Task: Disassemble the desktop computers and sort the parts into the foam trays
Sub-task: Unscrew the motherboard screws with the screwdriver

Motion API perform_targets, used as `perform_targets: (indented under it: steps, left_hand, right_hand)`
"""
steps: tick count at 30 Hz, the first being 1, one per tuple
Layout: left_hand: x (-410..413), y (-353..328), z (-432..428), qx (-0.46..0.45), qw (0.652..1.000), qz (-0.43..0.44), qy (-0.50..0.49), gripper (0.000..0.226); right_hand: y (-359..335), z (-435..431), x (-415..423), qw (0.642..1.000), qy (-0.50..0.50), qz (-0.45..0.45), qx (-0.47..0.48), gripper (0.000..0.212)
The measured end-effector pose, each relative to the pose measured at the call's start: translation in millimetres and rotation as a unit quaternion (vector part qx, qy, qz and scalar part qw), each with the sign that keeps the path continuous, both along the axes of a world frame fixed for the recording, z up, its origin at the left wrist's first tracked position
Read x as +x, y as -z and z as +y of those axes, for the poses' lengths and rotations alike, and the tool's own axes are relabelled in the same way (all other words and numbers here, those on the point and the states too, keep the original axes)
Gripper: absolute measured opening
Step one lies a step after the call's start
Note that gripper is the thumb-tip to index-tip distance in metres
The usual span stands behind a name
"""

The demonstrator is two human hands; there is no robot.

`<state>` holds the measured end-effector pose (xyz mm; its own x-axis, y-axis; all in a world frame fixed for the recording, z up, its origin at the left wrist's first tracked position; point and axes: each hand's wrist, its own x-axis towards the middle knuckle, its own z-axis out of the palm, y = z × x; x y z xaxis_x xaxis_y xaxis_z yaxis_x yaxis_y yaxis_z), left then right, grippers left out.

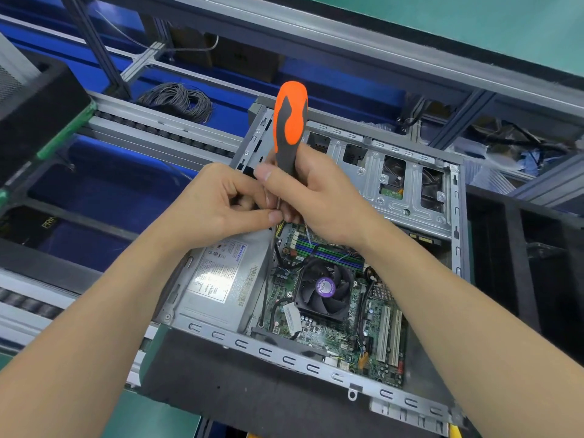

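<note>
While your R hand [319,197] grips orange-grey screwdriver [289,121] upright, L hand [221,200] pinches shaft, over open grey-metal PC case [284,358].

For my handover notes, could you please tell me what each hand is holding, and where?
The right hand grips the screwdriver low on its handle; the left hand curls beside its shaft, hold hidden.

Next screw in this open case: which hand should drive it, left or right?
Right. The right hand grips the orange screwdriver by its handle, shaft pointing down into the computer case. The left hand curls its fingers beside the shaft, likely only steadying it.
</note>
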<state>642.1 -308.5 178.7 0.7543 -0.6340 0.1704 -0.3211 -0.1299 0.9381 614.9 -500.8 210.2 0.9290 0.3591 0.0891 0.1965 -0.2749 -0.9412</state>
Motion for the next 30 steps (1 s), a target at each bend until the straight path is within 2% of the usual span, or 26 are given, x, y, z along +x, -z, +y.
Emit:
perform_targets:
  steps: [2, 5, 6, 7, 8, 9, 12, 14, 16, 18, 21, 22, 23, 24, 25, 27, 28, 30]
  left_hand:
    - [1, -2, 5, -0.056, 0.997, 0.042, 0.036, 0.006]
    - [6, -1, 10, -0.099, 0.99, 0.078, 0.059, 0.024]
    - [9, 0, 11, -0.097, 0.989, 0.088, 0.066, 0.035]
    - [11, 1, 11, -0.09, 0.988, 0.103, 0.07, 0.061]
    - [12, 1, 13, -0.076, 0.988, 0.109, 0.082, 0.077]
    - [13, 0, 15, -0.063, 0.986, 0.115, 0.102, 0.083]
    - [16, -5, 18, -0.003, 0.977, 0.139, 0.16, 0.062]
    - [15, -9, 14, 0.035, 0.966, 0.145, 0.21, 0.062]
    - [9, -9, 7, 0.056, 0.955, 0.14, 0.254, 0.039]
    - [2, -11, 1, 0.052, 0.957, 0.144, 0.245, 0.013]
    - [-4, -12, -6, 0.041, 0.96, 0.147, 0.233, 0.044]
    - [-6, -15, -6, 0.037, 0.958, 0.16, 0.233, 0.038]
    - [-8, -17, -6, 0.033, 0.954, 0.176, 0.241, 0.017]
    - [-10, -20, -7, 0.038, 0.95, 0.181, 0.251, 0.01]
    - [-10, -20, -8, 0.04, 0.949, 0.179, 0.257, 0.023]
    - [-16, -26, -13, 0.051, 0.943, 0.178, 0.276, 0.018]
    - [-17, -30, -15, 0.062, 0.943, 0.169, 0.281, 0.01]
    - [-20, -34, -17, 0.077, 0.944, 0.161, 0.277, 0.022]
  right_hand:
    - [-11, -5, 0, 0.996, -0.084, 0.016, 0.019, 0.011]
    - [-28, -10, 3, 0.981, -0.194, 0.0, 0.007, 0.017]
    - [-33, -9, 3, 0.975, -0.221, -0.002, 0.004, 0.014]
    - [-38, -8, 1, 0.971, -0.238, 0.004, 0.007, 0.012]
    - [-42, -7, -1, 0.969, -0.247, 0.014, 0.018, 0.018]
    - [-45, -6, -4, 0.966, -0.256, 0.02, 0.03, 0.024]
    - [-52, -8, -9, 0.961, -0.274, 0.008, 0.028, 0.025]
    - [-57, -8, -11, 0.96, -0.278, 0.026, 0.024, 0.023]
    - [-60, -8, -16, 0.958, -0.277, 0.067, 0.024, 0.02]
    - [-64, -10, -23, 0.965, -0.249, 0.083, 0.008, 0.017]
    - [-81, -12, -33, 0.984, -0.144, 0.013, -0.102, 0.019]
    - [-90, -10, -37, 0.981, -0.107, -0.026, -0.158, 0.023]
    - [-101, -7, -41, 0.972, -0.065, -0.064, -0.215, 0.028]
    - [-112, -2, -46, 0.959, -0.02, -0.102, -0.264, 0.033]
    - [-123, 4, -50, 0.941, 0.025, -0.138, -0.307, 0.039]
    - [-141, 17, -59, 0.888, 0.09, -0.172, -0.416, 0.055]
    - [-149, 23, -63, 0.858, 0.105, -0.157, -0.477, 0.061]
    - [-155, 32, -71, 0.825, 0.109, -0.071, -0.549, 0.059]
